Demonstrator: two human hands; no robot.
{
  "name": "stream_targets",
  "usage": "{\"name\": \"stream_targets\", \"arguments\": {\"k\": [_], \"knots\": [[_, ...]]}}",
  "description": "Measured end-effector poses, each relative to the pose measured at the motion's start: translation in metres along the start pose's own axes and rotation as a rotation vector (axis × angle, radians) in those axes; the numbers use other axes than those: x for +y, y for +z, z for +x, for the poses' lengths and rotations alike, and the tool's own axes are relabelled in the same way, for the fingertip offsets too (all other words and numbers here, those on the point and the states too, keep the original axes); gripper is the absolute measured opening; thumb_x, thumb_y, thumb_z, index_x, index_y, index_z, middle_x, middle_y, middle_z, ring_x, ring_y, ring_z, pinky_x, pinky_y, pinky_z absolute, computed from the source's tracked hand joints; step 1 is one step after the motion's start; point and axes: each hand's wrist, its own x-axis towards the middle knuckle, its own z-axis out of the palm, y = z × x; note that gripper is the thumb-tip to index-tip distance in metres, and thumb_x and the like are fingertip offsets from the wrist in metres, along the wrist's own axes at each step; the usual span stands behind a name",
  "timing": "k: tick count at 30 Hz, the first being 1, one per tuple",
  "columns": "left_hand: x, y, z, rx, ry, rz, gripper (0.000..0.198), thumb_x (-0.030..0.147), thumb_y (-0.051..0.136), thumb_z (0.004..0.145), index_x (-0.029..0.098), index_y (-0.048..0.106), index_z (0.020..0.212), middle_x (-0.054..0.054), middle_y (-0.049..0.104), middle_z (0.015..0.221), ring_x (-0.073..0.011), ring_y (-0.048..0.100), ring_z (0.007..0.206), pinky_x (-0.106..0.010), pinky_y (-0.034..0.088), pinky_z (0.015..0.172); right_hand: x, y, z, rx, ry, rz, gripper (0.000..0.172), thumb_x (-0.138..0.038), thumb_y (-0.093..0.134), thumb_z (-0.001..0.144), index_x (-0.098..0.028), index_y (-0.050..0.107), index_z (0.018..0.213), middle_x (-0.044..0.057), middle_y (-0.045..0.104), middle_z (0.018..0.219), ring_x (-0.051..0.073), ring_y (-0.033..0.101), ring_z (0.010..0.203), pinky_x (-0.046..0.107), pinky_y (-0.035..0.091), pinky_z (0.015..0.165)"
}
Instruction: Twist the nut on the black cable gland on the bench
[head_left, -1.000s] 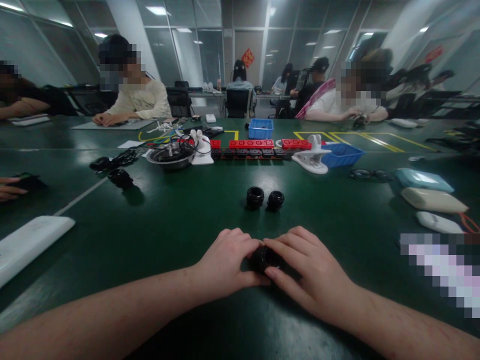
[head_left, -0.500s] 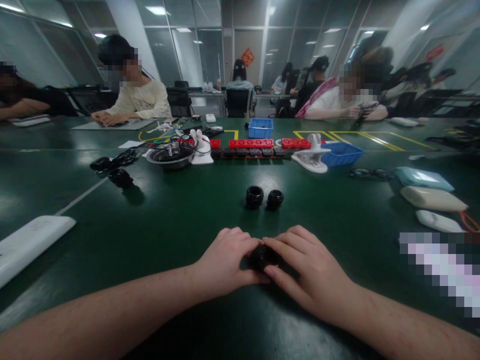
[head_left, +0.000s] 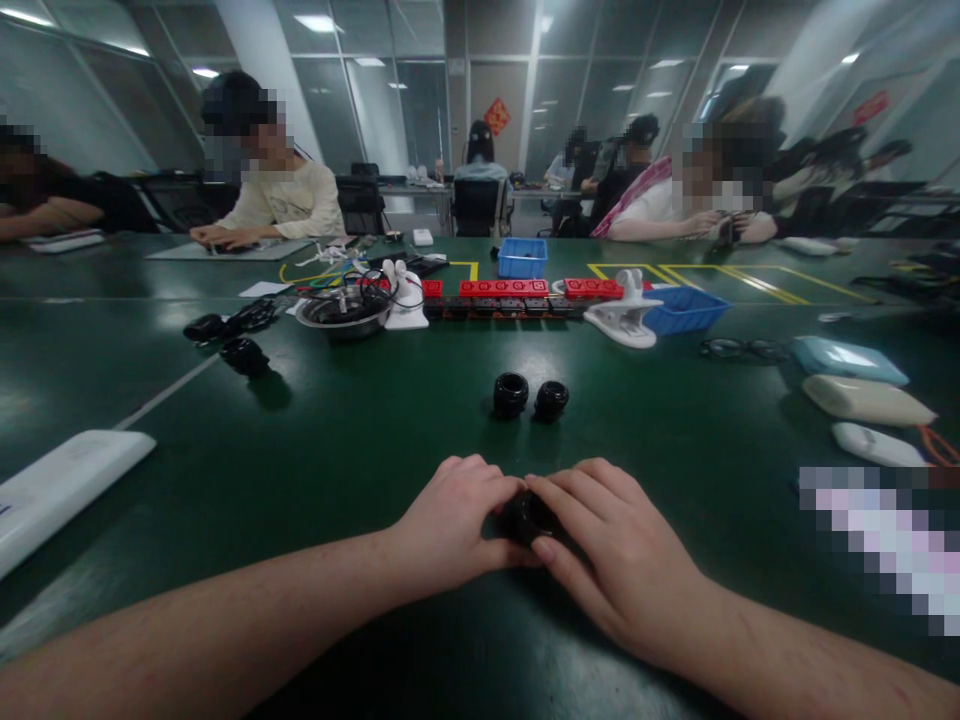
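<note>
Both of my hands rest on the dark green table (head_left: 337,450) close to me. My left hand (head_left: 454,520) and my right hand (head_left: 611,550) have their fingers curled round one small black round part (head_left: 525,517) between them. Most of that part is hidden by my fingers. Two more black ring-shaped parts, one (head_left: 511,393) and another (head_left: 551,399), stand side by side a short way beyond my hands, untouched.
A metal bowl (head_left: 341,312), red and black blocks in a row (head_left: 502,292), white clips (head_left: 622,318) and blue bins (head_left: 521,257) lie across the middle. Glasses (head_left: 739,348) and pouches (head_left: 862,398) are at right, a white flat case (head_left: 60,485) at left. Other people sit along the far side.
My hands stay together on the black part with only slight finger shifts. A hand at the far left edge has gone out of view.
</note>
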Motion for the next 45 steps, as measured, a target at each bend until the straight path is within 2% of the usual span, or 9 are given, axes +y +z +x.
{"name": "stream_targets", "arguments": {"k": [4,10,13,17,24,27,30,34,45], "knots": [[0.0,0.0,0.0,0.006,-0.003,-0.012,0.03,0.043,0.066,0.072,0.017,0.052,0.075,0.002,0.052,0.074,-0.0166,0.046,0.074,-0.028,0.032,0.064,-0.005,0.0,0.002,-0.029,0.022,0.018,0.036,-0.034,0.039,0.089,-0.009,0.057,0.107,0.012,0.059,0.097,0.024,0.048,0.083,0.039,0.041,0.073],[0.0,0.001,-0.001,0.008,0.001,-0.015,0.027,0.041,0.065,0.072,0.019,0.057,0.084,0.002,0.055,0.077,-0.0179,0.047,0.075,-0.03,0.033,0.067,-0.01,0.003,0.002,0.002,-0.086,-0.012,0.034,-0.035,0.04,0.089,-0.011,0.059,0.103,0.01,0.058,0.108,0.023,0.047,0.082,0.038,0.037,0.072],[-0.001,0.001,-0.002,-0.005,0.014,-0.023,0.026,0.032,0.064,0.073,0.022,0.056,0.096,0.001,0.056,0.083,-0.0186,0.048,0.079,-0.031,0.033,0.071,-0.012,0.004,0.0,-0.013,-0.146,0.02,0.034,-0.032,0.035,0.091,-0.013,0.063,0.094,0.008,0.061,0.097,0.022,0.046,0.077,0.036,0.034,0.067],[0.0,-0.001,-0.002,-0.01,-0.006,-0.032,0.027,0.025,0.063,0.07,0.023,0.057,0.096,0.002,0.055,0.08,-0.0179,0.047,0.078,-0.03,0.032,0.07,-0.014,0.003,-0.003,-0.026,-0.207,0.079,0.041,-0.03,0.028,0.094,-0.014,0.064,0.082,0.006,0.059,0.072,0.019,0.043,0.066,0.034,0.029,0.059],[0.001,-0.003,-0.001,-0.024,-0.028,-0.066,0.035,0.046,0.066,0.072,0.023,0.057,0.097,0.003,0.054,0.079,-0.0171,0.047,0.077,-0.029,0.031,0.069,0.0,-0.001,-0.003,0.006,-0.194,0.007,0.055,-0.032,0.021,0.096,-0.015,0.054,0.054,0.004,0.048,0.053,0.016,0.036,0.057,0.032,0.023,0.054],[0.0,-0.004,-0.001,-0.036,-0.03,-0.061,0.04,0.049,0.067,0.07,0.023,0.057,0.099,0.002,0.055,0.079,-0.0175,0.047,0.078,-0.03,0.031,0.068,0.022,0.001,0.001,0.019,-0.041,0.008,0.065,-0.045,0.011,0.095,-0.016,0.05,0.052,0.004,0.049,0.053,0.016,0.037,0.056,0.032,0.024,0.054],[0.001,-0.005,0.0,-0.056,-0.041,-0.05,0.042,0.049,0.069,0.068,0.023,0.057,0.1,0.002,0.055,0.08,-0.018,0.048,0.079,-0.03,0.031,0.069,0.045,0.007,0.006,-0.022,0.164,0.007,0.067,-0.049,0.007,0.094,-0.017,0.056,0.062,0.004,0.053,0.057,0.018,0.043,0.058,0.031,0.029,0.056],[0.002,-0.007,0.0,-0.061,-0.043,-0.051,0.042,0.049,0.069,0.069,0.023,0.057,0.1,0.002,0.056,0.081,-0.0184,0.048,0.079,-0.03,0.032,0.07,0.054,0.011,0.009,-0.003,0.247,0.021,0.062,-0.048,0.011,0.095,-0.016,0.059,0.074,0.004,0.055,0.063,0.019,0.049,0.062,0.031,0.034,0.058],[0.0,-0.002,-0.001,-0.018,-0.007,-0.025,0.039,0.049,0.067,0.071,0.021,0.057,0.096,0.001,0.056,0.081,-0.0182,0.048,0.078,-0.029,0.032,0.068,0.013,0.0,0.0,0.101,0.049,0.073,0.029,-0.032,0.044,0.087,-0.013,0.053,0.107,0.011,0.058,0.098,0.023,0.051,0.087,0.039,0.042,0.074]]}}
